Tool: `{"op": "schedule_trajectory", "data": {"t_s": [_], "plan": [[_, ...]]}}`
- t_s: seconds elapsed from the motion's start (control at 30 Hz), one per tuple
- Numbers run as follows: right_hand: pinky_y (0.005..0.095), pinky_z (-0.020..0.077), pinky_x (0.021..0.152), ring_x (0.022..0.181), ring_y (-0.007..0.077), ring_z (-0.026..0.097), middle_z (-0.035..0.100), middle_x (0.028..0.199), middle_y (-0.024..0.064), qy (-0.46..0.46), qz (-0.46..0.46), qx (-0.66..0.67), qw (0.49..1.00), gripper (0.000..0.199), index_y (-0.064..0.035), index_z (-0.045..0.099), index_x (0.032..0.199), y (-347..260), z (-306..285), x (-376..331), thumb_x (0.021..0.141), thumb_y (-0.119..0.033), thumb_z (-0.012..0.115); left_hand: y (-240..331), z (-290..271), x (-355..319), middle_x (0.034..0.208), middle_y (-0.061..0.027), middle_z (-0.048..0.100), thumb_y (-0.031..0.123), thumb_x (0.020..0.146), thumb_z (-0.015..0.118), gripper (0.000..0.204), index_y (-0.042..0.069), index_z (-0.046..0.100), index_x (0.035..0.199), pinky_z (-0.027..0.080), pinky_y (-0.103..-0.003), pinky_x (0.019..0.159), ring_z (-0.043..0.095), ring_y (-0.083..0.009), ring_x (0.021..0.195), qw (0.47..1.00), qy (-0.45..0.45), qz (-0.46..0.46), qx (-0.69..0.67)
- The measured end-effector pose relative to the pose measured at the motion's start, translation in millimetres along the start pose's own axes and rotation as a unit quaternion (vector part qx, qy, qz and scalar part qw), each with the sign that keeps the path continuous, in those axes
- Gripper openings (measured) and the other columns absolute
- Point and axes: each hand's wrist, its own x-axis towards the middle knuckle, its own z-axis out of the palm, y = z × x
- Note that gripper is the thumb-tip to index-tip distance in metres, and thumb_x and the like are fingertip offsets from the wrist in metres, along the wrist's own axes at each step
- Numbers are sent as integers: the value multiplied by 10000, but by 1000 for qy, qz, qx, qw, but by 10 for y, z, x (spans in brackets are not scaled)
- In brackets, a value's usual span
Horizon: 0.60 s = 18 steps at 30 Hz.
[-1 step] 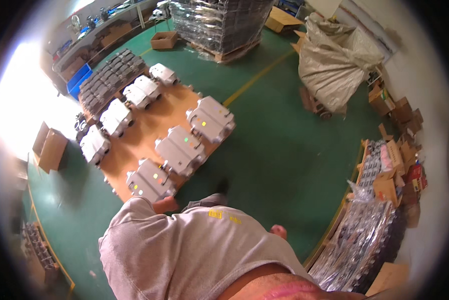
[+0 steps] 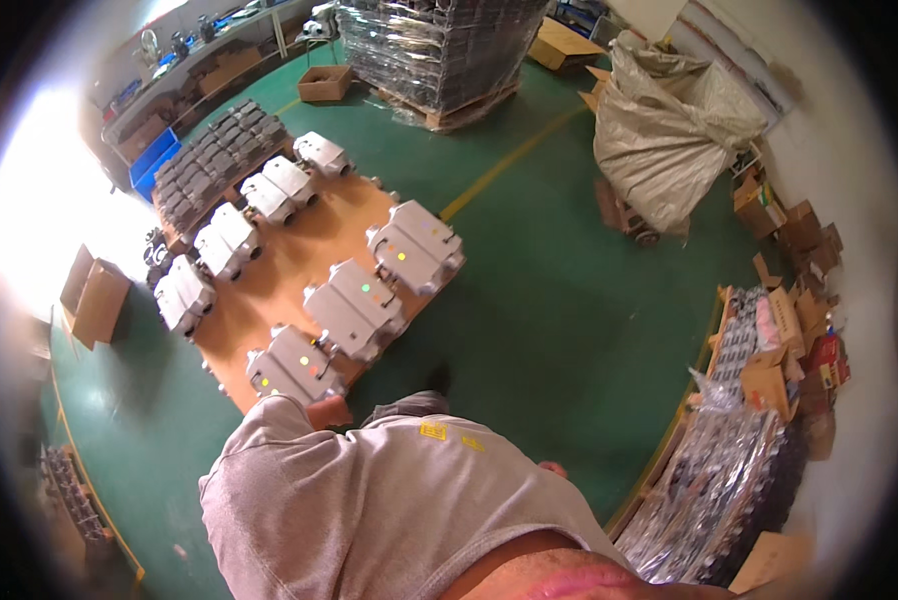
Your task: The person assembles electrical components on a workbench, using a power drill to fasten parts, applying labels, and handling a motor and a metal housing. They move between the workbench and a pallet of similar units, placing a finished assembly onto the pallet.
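Several pale grey box-shaped housings lie in two rows on a brown board (image 2: 269,290) on the green floor. The nearest housing (image 2: 294,365) carries small coloured dots on top. My left hand (image 2: 329,411) shows just past my grey sleeve, at that housing's near edge; whether it touches it is unclear, and the fingers are hidden. Only a sliver of my right hand (image 2: 552,468) peeks out beside my grey shirt, above bare floor. Two more housings (image 2: 354,308) (image 2: 415,245) follow in the same row.
Dark grey parts (image 2: 214,160) are stacked behind the board. A film-wrapped pallet (image 2: 439,50) stands at the back, with a large bulging sack (image 2: 669,130) to its right. Cardboard boxes (image 2: 789,300) and wrapped shiny parts (image 2: 719,490) line the right side. An open carton (image 2: 94,300) sits at the left.
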Motion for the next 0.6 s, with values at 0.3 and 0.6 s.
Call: {"op": "schedule_trajectory", "data": {"t_s": [0.3,0.6], "plan": [[362,550,665,672,189,658,692,715,56,-46,102,-92,989,172,-49,737,848,-1386,-620,1348,809,-214,704,1724,-3249,2405,832,-186,712,267,812,613,263,35,738,827,569,-473,772,699,-372,841,958,234,168,1],[366,550,684,684,194,664,698,726,58,-77,89,-140,983,165,-53,742,850,-2076,-1254,3598,799,-204,699,3198,-5207,3635,899,-209,718,317,816,626,313,32,728,894,557,-462,781,697,-367,852,910,236,196,-280]]}}
